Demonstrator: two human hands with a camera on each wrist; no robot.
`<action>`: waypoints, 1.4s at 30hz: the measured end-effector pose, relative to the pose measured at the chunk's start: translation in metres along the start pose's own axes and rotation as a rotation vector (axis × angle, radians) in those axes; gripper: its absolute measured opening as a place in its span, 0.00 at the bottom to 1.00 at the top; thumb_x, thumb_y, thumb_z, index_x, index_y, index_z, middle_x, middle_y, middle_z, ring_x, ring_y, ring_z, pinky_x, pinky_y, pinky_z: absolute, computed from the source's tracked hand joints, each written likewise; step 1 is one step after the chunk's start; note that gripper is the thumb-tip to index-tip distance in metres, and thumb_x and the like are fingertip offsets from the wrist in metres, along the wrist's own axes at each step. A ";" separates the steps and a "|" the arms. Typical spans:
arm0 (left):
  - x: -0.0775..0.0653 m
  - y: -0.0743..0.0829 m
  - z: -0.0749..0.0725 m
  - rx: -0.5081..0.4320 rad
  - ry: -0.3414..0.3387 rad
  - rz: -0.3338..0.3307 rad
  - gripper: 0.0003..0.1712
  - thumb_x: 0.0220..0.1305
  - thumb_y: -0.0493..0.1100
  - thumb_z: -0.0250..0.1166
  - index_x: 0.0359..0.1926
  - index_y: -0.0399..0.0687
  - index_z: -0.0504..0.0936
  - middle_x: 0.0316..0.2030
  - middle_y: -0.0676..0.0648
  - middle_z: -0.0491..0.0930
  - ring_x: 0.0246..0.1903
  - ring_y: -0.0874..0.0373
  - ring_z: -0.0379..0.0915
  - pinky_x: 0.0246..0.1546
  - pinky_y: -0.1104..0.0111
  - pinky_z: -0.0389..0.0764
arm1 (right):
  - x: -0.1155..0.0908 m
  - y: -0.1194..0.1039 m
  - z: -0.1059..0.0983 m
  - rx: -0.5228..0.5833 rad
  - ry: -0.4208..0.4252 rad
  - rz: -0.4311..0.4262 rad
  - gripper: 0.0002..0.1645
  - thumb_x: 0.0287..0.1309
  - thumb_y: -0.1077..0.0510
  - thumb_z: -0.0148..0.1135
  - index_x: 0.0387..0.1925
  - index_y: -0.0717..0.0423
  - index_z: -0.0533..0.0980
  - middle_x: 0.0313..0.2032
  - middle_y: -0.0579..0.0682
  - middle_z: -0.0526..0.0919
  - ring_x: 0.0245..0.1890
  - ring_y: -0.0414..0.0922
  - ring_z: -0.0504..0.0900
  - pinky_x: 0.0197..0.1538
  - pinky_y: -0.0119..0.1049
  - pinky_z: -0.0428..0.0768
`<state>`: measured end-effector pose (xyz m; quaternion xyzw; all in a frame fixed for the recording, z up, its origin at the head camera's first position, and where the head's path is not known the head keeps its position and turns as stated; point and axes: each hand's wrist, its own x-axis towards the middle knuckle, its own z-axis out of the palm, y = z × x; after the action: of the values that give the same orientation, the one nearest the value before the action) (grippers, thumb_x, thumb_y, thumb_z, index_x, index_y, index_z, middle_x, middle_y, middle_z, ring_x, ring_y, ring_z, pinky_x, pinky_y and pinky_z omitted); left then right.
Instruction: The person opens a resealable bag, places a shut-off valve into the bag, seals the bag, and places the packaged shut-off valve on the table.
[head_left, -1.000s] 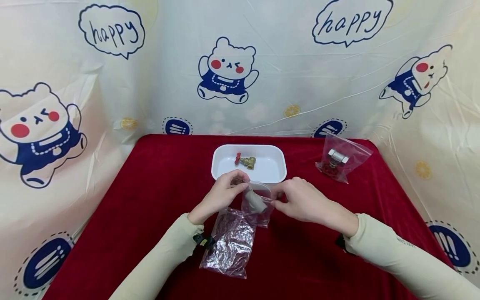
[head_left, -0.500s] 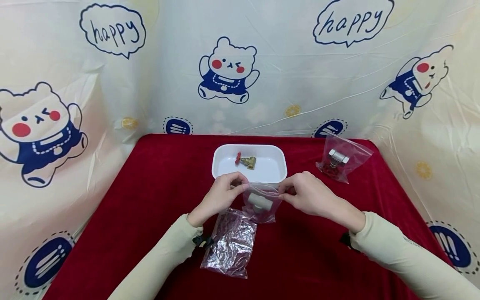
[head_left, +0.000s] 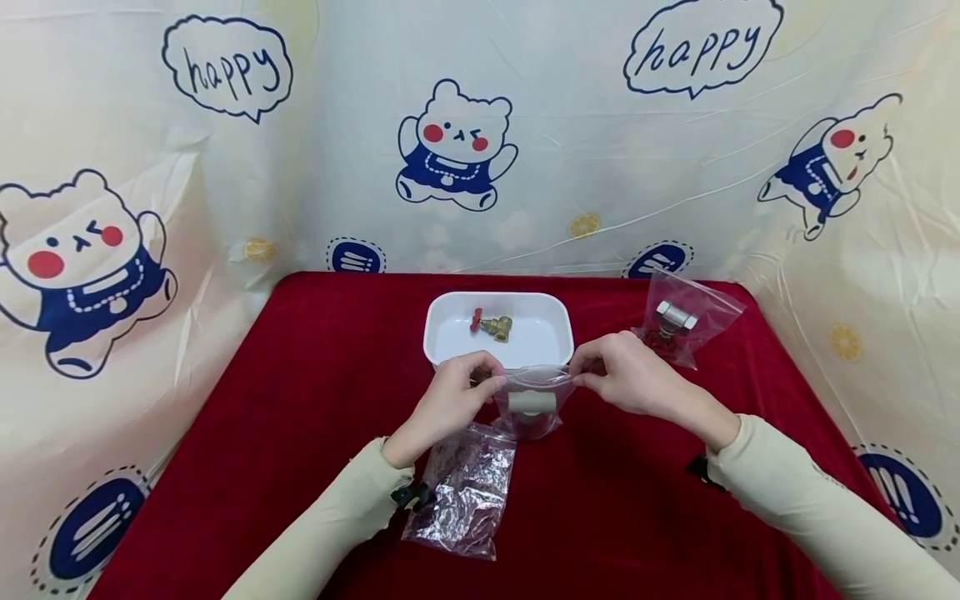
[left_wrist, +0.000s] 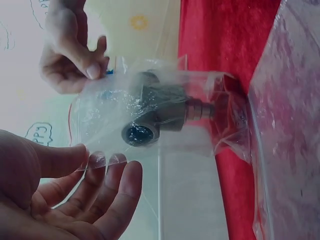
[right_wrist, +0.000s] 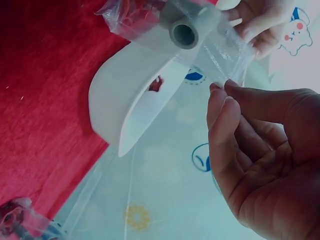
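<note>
Between my hands hangs a clear zip bag (head_left: 528, 427) with a grey valve (left_wrist: 167, 107) inside; a red part shows at the valve's lower end in the left wrist view. My left hand (head_left: 450, 400) pinches the bag's upper left corner between thumb and fingers. At the upper right corner, my right hand (head_left: 630, 371) pinches the plastic between thumb and forefinger. Beneath and to the left, an apparently flat clear plastic bag (head_left: 465, 500) lies on the red cloth. Just behind the hands stands a white tray (head_left: 555, 321) with a brass valve (head_left: 495, 327) with a red handle in it.
Another bagged valve (head_left: 675, 318), silver with a red handwheel, lies at the back right of the red-covered table (head_left: 330, 375). A printed curtain (head_left: 570, 150) surrounds the table at the back and sides.
My right hand has moved right and slightly up, stretching the bag's mouth wider. The grey valve inside has swung from slanted to nearly level across its top. My left hand has barely moved.
</note>
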<state>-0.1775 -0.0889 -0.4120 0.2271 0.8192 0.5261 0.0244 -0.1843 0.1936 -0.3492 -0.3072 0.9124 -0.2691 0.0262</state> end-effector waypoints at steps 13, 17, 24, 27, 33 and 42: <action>0.000 -0.007 0.007 0.086 0.105 0.066 0.02 0.71 0.37 0.71 0.38 0.49 0.88 0.36 0.54 0.86 0.37 0.61 0.81 0.41 0.63 0.84 | -0.001 0.022 0.001 0.061 0.033 0.002 0.13 0.60 0.71 0.73 0.43 0.54 0.84 0.37 0.43 0.88 0.38 0.39 0.85 0.47 0.47 0.87; -0.001 -0.008 0.005 0.101 0.126 0.095 0.03 0.70 0.36 0.71 0.39 0.49 0.88 0.37 0.54 0.86 0.37 0.62 0.81 0.40 0.65 0.85 | 0.002 0.018 0.002 -0.010 0.023 -0.002 0.18 0.61 0.68 0.72 0.52 0.55 0.82 0.37 0.43 0.87 0.33 0.39 0.81 0.42 0.43 0.84; -0.002 -0.007 0.004 0.150 0.142 0.144 0.03 0.71 0.39 0.71 0.40 0.44 0.88 0.36 0.54 0.85 0.35 0.62 0.80 0.36 0.66 0.85 | 0.016 -0.007 0.013 -0.149 0.020 -0.100 0.28 0.58 0.55 0.75 0.60 0.52 0.81 0.55 0.49 0.84 0.50 0.46 0.80 0.51 0.46 0.82; -0.003 -0.007 0.004 0.167 0.153 0.150 0.01 0.69 0.37 0.72 0.40 0.44 0.88 0.36 0.53 0.85 0.34 0.63 0.80 0.34 0.66 0.84 | 0.027 -0.017 0.024 -0.186 0.035 -0.187 0.22 0.60 0.53 0.75 0.55 0.52 0.83 0.53 0.48 0.85 0.50 0.47 0.82 0.50 0.45 0.83; -0.003 -0.006 0.005 0.230 0.160 0.215 0.03 0.68 0.34 0.72 0.39 0.45 0.88 0.36 0.53 0.84 0.33 0.63 0.78 0.33 0.67 0.83 | 0.046 -0.028 0.040 -0.232 0.089 -0.312 0.07 0.61 0.58 0.72 0.41 0.53 0.87 0.41 0.47 0.88 0.44 0.46 0.82 0.44 0.41 0.82; -0.003 -0.006 0.006 0.285 0.180 0.250 0.04 0.66 0.32 0.71 0.38 0.45 0.87 0.35 0.52 0.83 0.33 0.63 0.78 0.33 0.69 0.82 | 0.056 -0.032 0.047 -0.255 0.100 -0.369 0.02 0.60 0.59 0.70 0.33 0.53 0.86 0.32 0.43 0.85 0.33 0.43 0.78 0.37 0.41 0.77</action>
<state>-0.1752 -0.0873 -0.4208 0.2803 0.8495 0.4221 -0.1466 -0.2025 0.1178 -0.3669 -0.4557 0.8677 -0.1667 -0.1079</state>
